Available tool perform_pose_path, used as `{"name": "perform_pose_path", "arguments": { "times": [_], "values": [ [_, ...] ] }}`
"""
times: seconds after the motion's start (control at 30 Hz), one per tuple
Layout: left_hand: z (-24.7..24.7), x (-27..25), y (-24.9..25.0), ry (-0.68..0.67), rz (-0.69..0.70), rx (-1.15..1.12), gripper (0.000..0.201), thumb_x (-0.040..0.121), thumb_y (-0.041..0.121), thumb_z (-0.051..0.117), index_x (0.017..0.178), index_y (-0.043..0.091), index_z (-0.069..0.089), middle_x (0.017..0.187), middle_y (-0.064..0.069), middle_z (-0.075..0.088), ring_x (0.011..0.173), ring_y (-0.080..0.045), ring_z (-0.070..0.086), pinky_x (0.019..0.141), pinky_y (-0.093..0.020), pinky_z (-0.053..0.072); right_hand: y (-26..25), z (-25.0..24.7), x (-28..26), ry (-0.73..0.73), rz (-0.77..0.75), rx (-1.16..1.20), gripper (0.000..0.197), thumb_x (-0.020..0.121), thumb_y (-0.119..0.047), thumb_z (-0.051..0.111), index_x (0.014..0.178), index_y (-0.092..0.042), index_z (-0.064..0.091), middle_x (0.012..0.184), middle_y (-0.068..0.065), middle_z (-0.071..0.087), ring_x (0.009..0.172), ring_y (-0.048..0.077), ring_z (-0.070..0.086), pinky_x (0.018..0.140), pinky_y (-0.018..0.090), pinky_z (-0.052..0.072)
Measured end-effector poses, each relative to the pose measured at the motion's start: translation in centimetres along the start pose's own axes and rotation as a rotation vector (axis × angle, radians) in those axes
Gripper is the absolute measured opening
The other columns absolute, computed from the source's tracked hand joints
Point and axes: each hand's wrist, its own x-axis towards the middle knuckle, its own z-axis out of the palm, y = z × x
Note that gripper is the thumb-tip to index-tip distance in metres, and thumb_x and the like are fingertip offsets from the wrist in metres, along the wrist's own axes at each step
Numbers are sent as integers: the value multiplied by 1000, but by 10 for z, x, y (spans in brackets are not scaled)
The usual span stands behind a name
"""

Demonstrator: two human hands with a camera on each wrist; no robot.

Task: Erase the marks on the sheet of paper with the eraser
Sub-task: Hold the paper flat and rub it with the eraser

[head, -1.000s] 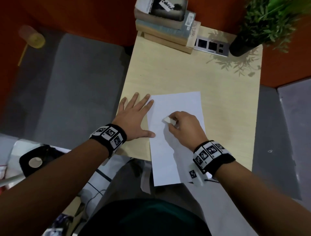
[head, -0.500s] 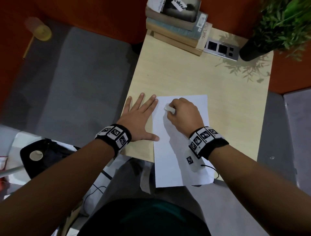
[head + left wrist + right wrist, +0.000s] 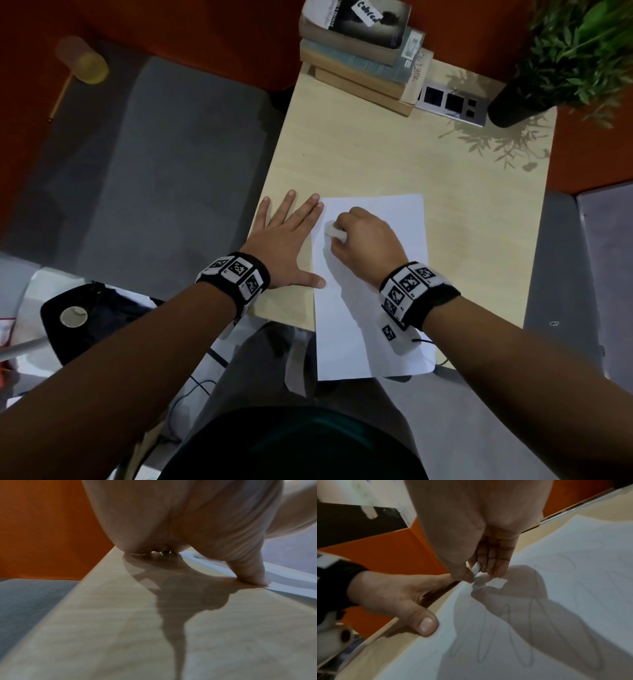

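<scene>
The right hand [image 3: 364, 240] pinches the small eraser [image 3: 334, 232] against the far left part of the thin, easily creased sheet of paper [image 3: 394, 212] on the desk [image 3: 359, 154], while the flat, spread left hand [image 3: 286, 246] likely needs to pin its left edge

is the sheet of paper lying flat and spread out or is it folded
Spread out, unfolded. The sheet of paper lies flat on the desk, its near end overhanging the edge, left hand pressing beside it.
</scene>
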Motion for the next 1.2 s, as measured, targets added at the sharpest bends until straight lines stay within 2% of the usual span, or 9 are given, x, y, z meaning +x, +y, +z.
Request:
{"name": "perform_pose_path", "arguments": {
  "times": [0.17, 0.33, 0.5, 0.63, 0.8, 0.93, 1.1, 1.2],
  "values": [
    [0, 0, 0, -1, -2, -7, 148, 71, 102, 58, 170, 30, -26, 174, 15, -37, 161, -22, -37, 128, -60, -23, 7, -8, 14, 47, 83, 21, 10, 86, -25, 58, 84, -15, 59, 85, -2, 53, 74, 23, 56, 64, 37, 50],
    [0, 0, 0, -7, -5, 0, 148, 71, 102, 57, 169, 30, -27, 173, 16, -39, 160, -22, -38, 128, -61, -22, -2, -4, 5, -31, -50, -56, 12, 88, -24, 57, 88, -12, 62, 87, 1, 53, 73, 26, 58, 63, 38, 50],
    [1, 1, -1, -11, -5, -1, 148, 71, 102, 57, 169, 30, -26, 174, 15, -38, 160, -22, -38, 128, -61, -22, 7, -12, 18, 26, 53, -30, 13, 86, -20, 58, 93, -12, 65, 93, 1, 56, 79, 26, 59, 68, 38, 53],
    [2, 2, -1, -11, -2, -3, 148, 71, 103, 56, 169, 30, -27, 173, 16, -39, 161, -23, -37, 129, -62, -21, -4, -8, 6, -51, -87, -107, 13, 88, -18, 58, 94, -9, 64, 91, 4, 55, 78, 27, 58, 63, 37, 49],
    [1, 1, -1, -13, -2, -9, 148, 70, 103, 57, 169, 30, -26, 173, 16, -40, 160, -22, -38, 128, -61, -22, 5, -16, 18, 23, 26, -72, 13, 87, -19, 58, 92, -10, 65, 90, 2, 55, 75, 27, 58, 65, 38, 53],
    [1, 1, -1, -12, -1, -15, 148, 70, 103, 56, 169, 31, -27, 172, 17, -40, 160, -22, -39, 129, -62, -21, -7, -8, 5, -63, -93, -122, 11, 87, -17, 57, 91, -9, 63, 89, 3, 54, 78, 27, 58, 61, 35, 46],
    [1, 2, -1, -12, -7, -19, 150, 69, 102, 59, 169, 30, -27, 173, 17, -40, 160, -21, -39, 129, -61, -21, 6, -16, 18, 19, 21, -57, 12, 86, -20, 59, 90, -11, 66, 89, 2, 55, 75, 26, 59, 65, 37, 52],
    [1, 2, -1, -3, -17, -17, 155, 65, 104, 59, 169, 28, -28, 173, 15, -39, 160, -20, -38, 129, -59, -22, -4, -8, 9, -39, -72, -97, 12, 86, -18, 57, 90, -10, 65, 88, 3, 55, 76, 28, 58, 63, 38, 51]
  ]
}}
